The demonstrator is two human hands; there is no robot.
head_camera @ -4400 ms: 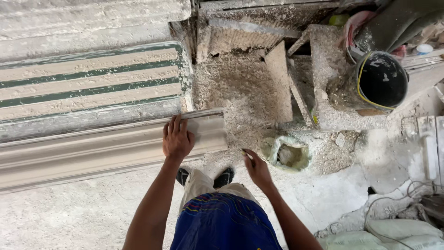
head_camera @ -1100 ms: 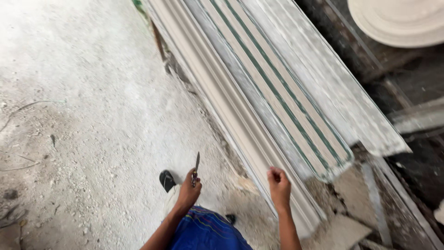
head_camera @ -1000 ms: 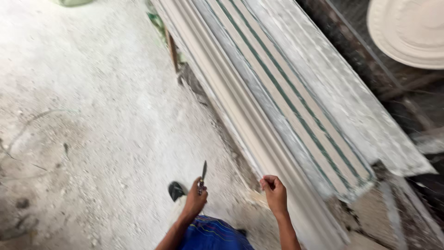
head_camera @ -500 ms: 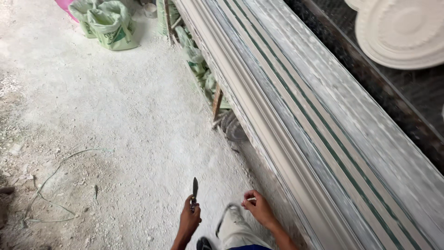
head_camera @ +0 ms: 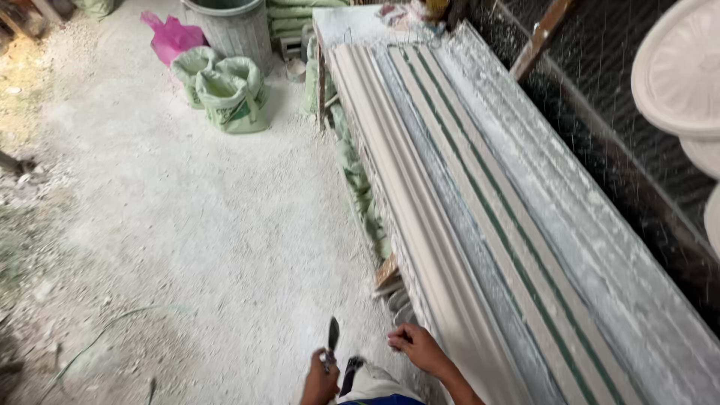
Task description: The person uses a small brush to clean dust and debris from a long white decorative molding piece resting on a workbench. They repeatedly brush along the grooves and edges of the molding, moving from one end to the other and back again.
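We see both forearms bare, with no sleeves or gloves on the left hand [head_camera: 320,384] or right hand [head_camera: 417,349]. We note blue cloth at the waist, light trousers and a dark shoe [head_camera: 349,373].

Take the long bench [head_camera: 525,247] as your ref. A moulding strip [head_camera: 405,202] lies on its left edge, end to end. Sacks [head_camera: 225,90] sit on the floor [head_camera: 165,225], left of the bench's far end; a bin [head_camera: 229,26] is behind them. Round casts [head_camera: 675,75] are right of the bench. Your right hand [head_camera: 418,349] is at the near end by the strip; your left hand [head_camera: 321,382], w/ a knife [head_camera: 331,337], is just left of it.
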